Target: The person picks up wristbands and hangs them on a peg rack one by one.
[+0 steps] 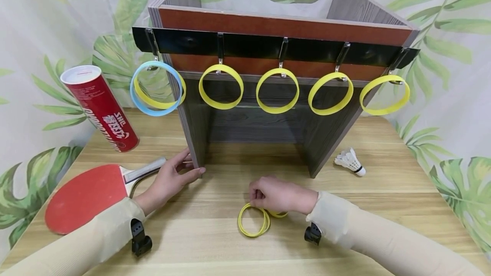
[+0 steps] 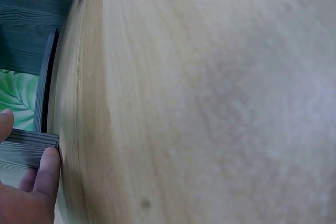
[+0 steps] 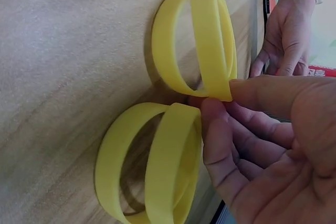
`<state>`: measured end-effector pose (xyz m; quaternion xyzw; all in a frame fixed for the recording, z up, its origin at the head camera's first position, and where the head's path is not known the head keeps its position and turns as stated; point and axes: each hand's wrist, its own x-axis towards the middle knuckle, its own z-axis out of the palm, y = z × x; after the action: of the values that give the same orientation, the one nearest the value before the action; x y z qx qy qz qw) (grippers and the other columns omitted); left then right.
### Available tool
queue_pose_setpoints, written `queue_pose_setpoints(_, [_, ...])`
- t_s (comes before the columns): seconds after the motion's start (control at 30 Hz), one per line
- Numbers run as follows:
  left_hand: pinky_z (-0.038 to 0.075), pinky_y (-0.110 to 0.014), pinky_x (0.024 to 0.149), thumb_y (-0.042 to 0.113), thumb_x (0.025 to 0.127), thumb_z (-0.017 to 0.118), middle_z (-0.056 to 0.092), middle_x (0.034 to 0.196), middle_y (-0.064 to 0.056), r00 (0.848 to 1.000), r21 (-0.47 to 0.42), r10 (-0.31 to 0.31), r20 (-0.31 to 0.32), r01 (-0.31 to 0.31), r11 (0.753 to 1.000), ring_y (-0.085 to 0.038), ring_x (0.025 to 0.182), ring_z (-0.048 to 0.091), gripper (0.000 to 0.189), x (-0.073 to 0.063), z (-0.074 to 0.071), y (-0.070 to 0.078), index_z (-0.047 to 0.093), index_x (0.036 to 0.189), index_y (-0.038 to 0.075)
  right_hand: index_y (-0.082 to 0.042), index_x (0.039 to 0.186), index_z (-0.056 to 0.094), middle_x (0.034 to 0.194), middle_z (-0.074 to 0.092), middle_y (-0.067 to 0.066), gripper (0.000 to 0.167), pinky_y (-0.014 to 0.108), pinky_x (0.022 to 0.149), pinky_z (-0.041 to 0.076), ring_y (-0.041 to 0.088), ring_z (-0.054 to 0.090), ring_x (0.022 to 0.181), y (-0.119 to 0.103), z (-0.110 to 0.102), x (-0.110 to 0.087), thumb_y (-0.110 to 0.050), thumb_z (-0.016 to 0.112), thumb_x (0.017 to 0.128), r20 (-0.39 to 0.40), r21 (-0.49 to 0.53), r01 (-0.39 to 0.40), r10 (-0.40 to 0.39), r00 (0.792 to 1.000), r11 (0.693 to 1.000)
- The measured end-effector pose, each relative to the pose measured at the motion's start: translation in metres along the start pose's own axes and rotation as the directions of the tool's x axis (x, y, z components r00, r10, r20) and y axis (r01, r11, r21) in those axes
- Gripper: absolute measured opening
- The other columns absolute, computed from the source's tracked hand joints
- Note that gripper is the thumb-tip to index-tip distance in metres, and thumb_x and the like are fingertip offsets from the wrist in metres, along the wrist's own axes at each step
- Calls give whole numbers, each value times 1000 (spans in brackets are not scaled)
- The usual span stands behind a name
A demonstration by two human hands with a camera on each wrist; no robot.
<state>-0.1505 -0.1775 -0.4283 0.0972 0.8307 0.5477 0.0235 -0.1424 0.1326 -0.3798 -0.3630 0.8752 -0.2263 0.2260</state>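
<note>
My left hand [image 1: 170, 181] grips the bottom front corner of the wooden stand's left side panel [image 2: 29, 145], with digits on both sides of the board. Low over the table, my right hand [image 1: 277, 194] pinches the edge of a yellow wristband [image 3: 206, 35] between thumb and forefinger. That band overlaps another yellow one, and a second overlapping pair of yellow wristbands [image 3: 163, 166] lies beside them, partly hidden by the hand in the head view. Along the stand's black hook strip [image 1: 249, 48], a blue wristband [image 1: 133, 90] hangs with a yellow one on the leftmost hook. Each other hook holds a yellow wristband [image 1: 220, 105].
A red table tennis paddle [image 1: 88, 197] lies left of my left forearm. Behind it stands a red shuttlecock tube [image 1: 101, 107] with a white lid. A white shuttlecock [image 1: 350, 162] rests right of the stand. Leaf-patterned cloth [image 1: 460, 93] backs the wooden table [image 1: 192, 242].
</note>
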Motion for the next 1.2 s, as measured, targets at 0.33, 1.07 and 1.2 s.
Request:
queue_pose_setpoints(0.33, [54,-16,87,16,100,73,63,144,-23,1000,-18,-22,9,22,1000,-39,128,62,71,0,0,0,40,162,19,-13,88,69,84,70,-3,11,18,74,50,-1,57,76,-3,-1,0,-7,72,98,-22,26,8,-7,1000,1000])
queue_pose_setpoints(1.07, [52,-14,90,18,101,72,61,148,-22,999,-10,-28,23,28,1000,-39,131,61,72,-1,-1,1,37,164,22,-8,99,75,91,74,-2,5,16,75,51,-2,58,77,-11,-6,2,-8,70,99,6,6,87,-87,996,996])
queue_pose_setpoints(1.2, [52,-15,90,17,101,72,60,147,-23,999,-14,-28,21,28,1000,-40,131,61,72,-1,-1,2,37,164,22,-3,101,76,95,77,4,7,15,78,53,-2,62,82,-7,-8,2,-5,69,99,54,123,94,-101,993,988])
